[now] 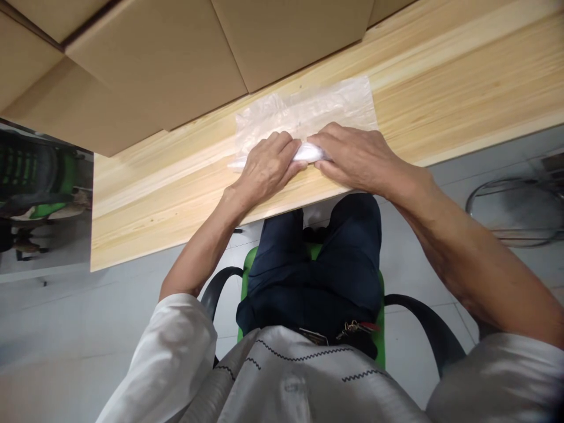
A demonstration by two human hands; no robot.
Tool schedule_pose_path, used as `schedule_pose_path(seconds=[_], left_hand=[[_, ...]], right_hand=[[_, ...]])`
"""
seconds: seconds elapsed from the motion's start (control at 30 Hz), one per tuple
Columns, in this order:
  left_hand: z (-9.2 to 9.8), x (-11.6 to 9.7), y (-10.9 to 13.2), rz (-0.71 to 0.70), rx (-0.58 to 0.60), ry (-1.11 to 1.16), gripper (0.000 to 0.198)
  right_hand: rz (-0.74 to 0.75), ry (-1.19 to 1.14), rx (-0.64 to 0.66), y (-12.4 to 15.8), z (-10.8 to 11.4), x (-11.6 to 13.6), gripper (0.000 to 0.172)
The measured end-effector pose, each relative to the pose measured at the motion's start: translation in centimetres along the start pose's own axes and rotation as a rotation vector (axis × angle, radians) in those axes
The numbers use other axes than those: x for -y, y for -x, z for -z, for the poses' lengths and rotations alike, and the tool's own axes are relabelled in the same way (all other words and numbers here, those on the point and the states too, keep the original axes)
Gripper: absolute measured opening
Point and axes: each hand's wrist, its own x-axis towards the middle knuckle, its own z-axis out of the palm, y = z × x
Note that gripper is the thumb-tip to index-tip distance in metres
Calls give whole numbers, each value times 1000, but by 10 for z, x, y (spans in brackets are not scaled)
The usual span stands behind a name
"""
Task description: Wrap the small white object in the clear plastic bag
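A thin, wrinkled sheet of clear plastic (328, 108) lies on the wooden table (458, 100) close to its front edge. Its near side is rolled into a whitish plastic roll (309, 153); whether anything is wrapped inside is hidden. My left hand (269, 161) curls over the left part of this roll, thumb on the near side. Over the right part, my right hand (355, 155) closes in the same way. Between the two hands a short stretch of the roll shows. The flat part of the sheet spreads out beyond my fingers.
Large cardboard boxes (176, 59) stand along the table's far side. I sit on a green chair (249, 264) with black armrests. A round metal-framed stool (520, 211) is on the floor at the right, and another green chair (66, 170) at the left.
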Motion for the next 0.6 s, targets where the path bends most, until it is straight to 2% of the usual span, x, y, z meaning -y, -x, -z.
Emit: schedule_pose_path(seconds=[0.17, 0.3, 0.5, 0.6], left_hand=[[5, 0, -3, 44, -29, 119, 88], [11, 3, -9, 54, -15, 110, 91], [12, 8, -19, 208, -2, 162, 92], [10, 14, -25, 238, 33, 192, 94]], right_hand=[[-87, -8, 82, -9, 8, 4, 28], [-139, 62, 185, -16, 22, 10, 27], [-184, -81, 158, -16, 28, 4, 44], [-222, -156, 118, -15, 27, 1, 51]])
